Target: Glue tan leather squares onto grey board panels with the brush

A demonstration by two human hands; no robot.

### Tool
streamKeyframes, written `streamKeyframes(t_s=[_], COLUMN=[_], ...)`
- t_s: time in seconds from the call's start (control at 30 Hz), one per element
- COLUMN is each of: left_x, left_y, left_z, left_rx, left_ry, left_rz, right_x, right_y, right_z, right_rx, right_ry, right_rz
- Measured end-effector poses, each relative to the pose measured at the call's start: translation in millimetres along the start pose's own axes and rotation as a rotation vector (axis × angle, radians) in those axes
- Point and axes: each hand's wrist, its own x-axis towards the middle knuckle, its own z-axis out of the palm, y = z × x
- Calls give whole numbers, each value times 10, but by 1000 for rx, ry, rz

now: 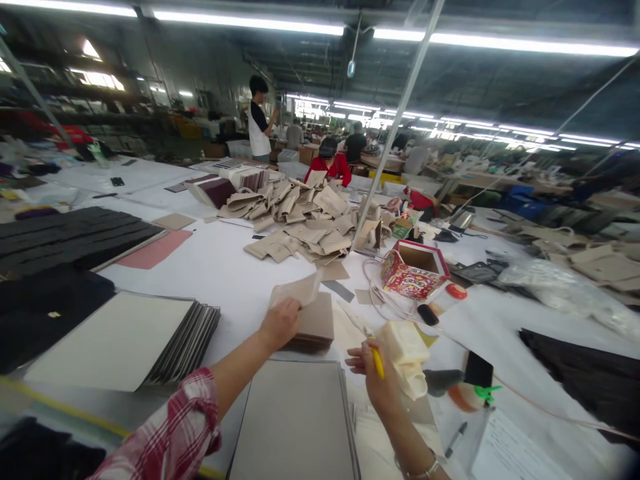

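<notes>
Left arm reached forward, plaid sleeve [177,417] bunched near the elbow; left hand [281,324] lay back-up, fingers curled, pinching the near edge of a thin translucent sheet [299,289]. Sheet extended beyond those fingers; stack of taupe panels [319,319] stood just to their right. Right forearm angled forward and leftward; right hand [376,377] gripped a yellow-handled tool [377,363], some fingers spread leftward. Cream cloth bundle [406,343] sat just right of these fingers.
</notes>
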Motion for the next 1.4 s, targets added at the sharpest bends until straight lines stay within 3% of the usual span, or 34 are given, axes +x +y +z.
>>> streamKeyframes(t_s=[0.07, 0.13, 0.2, 0.27, 0.37, 0.43, 0.53, 0.63, 0.73, 0.87, 1.17, 1.4], left_x=[-174, -400, -668, -964, -1424, -1710, -2052, -2240, -2286, -2252, -2162, -2171], left_y=[87, 228, 407, 573, 666, 587, 347, 134, 19, -53, -131, -203], left_z=[-193, -310, -331, -274, -126, -26, 107, 218, 297, 343, 358, 436], left_rx=[-258, -642, -1000, -1271, -1467, -1432, -1115, -716, -507, -513, -575, -632], left_ry=[272, 445, 431, 342, 242, 215, 106, 10, -6, -17, 18, -1], left_rz=[-250, -465, -573, -633, -717, -796, -896, -808, -746, -808, -783, -800], right_x=[1, -16, -75, -189, -443, -624, -821, -870, -817, -749, -786, -759], right_y=[-36, -72, -85, -44, 155, 362, 676, 851, 869, 862, 926, 850], right_z=[159, 289, 340, 292, 91, -56, -186, -178, -99, -27, 41, 48], right_rx=[-3, -68, -178, -296, -431, -514, -645, -749, -839, -889, -909, -923], right_ry=[-34, -37, 28, 109, 124, 38, -124, -212, -245, -249, -174, -228], right_rz=[2, -25, -111, -217, -276, -225, -144, -158, -149, -115, -93, -41])
